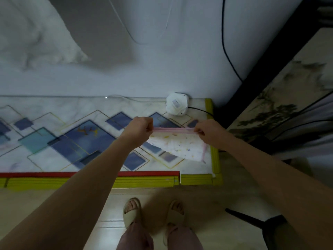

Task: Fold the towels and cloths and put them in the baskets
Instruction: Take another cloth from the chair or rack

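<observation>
Over the table's [54,159] right end, the left hand [139,129] pinched one top corner of the cloth [177,144] and the right hand [209,129] pinched the other, the pink hem taut between them. Its long axis ran left to right, hand to hand, and the rest hung down toward the person, above the tabletop. Both hands were equally near. No basket showed.

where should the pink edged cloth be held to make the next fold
Probably by the two loose bottom corners of the cloth, reached from below: the left hand and right hand pinch its pink top edge taut, so the rest hangs free above the table.
</observation>
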The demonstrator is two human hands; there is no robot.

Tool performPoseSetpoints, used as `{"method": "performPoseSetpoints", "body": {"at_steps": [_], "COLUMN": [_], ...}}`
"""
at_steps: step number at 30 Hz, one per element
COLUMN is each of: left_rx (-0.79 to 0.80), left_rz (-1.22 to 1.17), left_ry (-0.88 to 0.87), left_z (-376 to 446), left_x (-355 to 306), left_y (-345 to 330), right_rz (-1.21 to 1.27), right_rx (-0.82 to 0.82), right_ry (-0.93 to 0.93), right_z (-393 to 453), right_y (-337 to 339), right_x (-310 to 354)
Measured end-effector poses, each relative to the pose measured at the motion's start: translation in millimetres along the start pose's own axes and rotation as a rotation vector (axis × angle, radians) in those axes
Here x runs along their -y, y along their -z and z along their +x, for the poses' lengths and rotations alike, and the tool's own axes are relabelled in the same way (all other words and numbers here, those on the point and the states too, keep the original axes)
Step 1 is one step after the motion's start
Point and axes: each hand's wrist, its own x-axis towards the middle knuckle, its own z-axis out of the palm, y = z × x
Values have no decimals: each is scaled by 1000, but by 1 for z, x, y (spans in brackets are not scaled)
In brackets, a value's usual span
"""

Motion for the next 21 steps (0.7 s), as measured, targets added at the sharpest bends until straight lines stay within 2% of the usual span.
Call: {"method": "performPoseSetpoints", "body": {"at_steps": [3, 6, 8, 10, 15, 18, 21], "left_rx": [-5, 116, 110, 90, 289, 206, 11], "left_rz": [-70, 76, 79, 62, 155, 89, 43], "left_ry": [18, -76, -100, -61, -19, 46, 35], "left_z": [-1, -12, -15, -15, -10, 4, 17], "left_x": [-3, -4, -1, 11, 39, 50, 50], "left_y": [16, 15, 13, 10, -8, -17, -14], "right_rz": [61, 33, 85, 129, 192, 146, 141], "right_rx": [-109, 64, -6, 15, 34, 64, -137], "right_ry": [-47, -107, -133, -97, -66, -72, -99], "right_z": [-4, -10, -10, -11, -10, 11, 33], "right_y": [13, 11, 8, -1, -29, -40, -39], "right_x": [5, 21, 22, 23, 29, 25, 20]}}
